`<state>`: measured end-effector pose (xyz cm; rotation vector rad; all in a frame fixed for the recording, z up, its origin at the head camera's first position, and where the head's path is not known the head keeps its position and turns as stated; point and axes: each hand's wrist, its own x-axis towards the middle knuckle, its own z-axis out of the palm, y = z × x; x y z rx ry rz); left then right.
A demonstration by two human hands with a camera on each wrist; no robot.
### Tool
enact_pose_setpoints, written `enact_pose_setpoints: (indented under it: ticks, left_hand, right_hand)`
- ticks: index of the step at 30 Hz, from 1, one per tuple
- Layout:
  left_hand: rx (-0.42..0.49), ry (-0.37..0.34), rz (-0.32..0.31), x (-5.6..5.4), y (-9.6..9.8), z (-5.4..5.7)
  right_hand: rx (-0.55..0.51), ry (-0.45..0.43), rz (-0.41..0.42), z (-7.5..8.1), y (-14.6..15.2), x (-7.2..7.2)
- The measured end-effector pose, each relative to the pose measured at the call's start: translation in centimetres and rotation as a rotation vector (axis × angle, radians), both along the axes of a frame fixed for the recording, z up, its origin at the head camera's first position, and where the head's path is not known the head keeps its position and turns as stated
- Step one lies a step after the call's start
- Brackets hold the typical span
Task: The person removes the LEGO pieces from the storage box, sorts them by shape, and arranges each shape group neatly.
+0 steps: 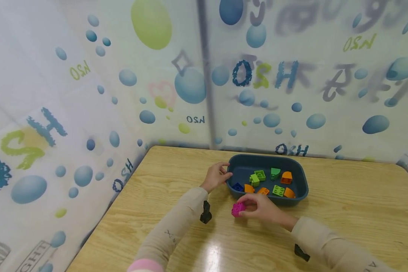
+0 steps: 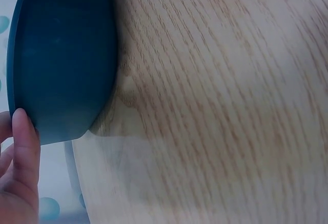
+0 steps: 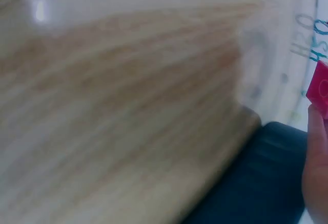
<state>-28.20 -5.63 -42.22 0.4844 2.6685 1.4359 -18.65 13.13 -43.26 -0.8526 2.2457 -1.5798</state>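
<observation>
I have the pink block (image 1: 237, 210) pinched in the right hand (image 1: 261, 207), just on the near side of the dark blue tray (image 1: 268, 164), whose rim the left hand (image 1: 217, 176) grips. I judge this a block transfer; the next move wants a firm pinch, clear of the rim.

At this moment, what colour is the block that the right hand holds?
Bright pink; the block shows best in the head view.

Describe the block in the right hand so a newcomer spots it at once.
On the wooden table sits a dark teal tray. In the head view, just below the tray's near edge, the right hand pinches a toy block. It is bright pink, while the blocks inside the tray are green, orange and dark blue.
</observation>
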Motion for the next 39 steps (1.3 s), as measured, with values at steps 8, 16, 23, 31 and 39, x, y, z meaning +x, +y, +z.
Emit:
enact_pose_setpoints:
  ticks: [8, 16, 23, 31, 39]
  left_hand:
    - [-0.008, 0.000, 0.005, 0.2, 0.0, 0.2]
    - [-0.005, -0.013, 0.000, 0.2, 0.1, 0.2]
    - [-0.010, -0.026, 0.002, 0.1, 0.1, 0.4]
    - [-0.011, -0.017, -0.002, 0.1, 0.0, 0.3]
    - [-0.009, -0.022, -0.002, -0.1, 0.0, 0.1]
  right_hand:
    - [0.016, -0.027, -0.021, -1.7, -1.0, -0.4]
    - [0.034, 0.008, -0.014, -2.9, -1.3, -0.6]
    - [0.093, 0.093, -0.055, -3.0, -1.5, -0.8]
    - [0.091, 0.029, -0.052, -3.0, -1.6, -1.0]
    - [0.108, 0.033, -0.048, -3.0, -1.6, -0.9]
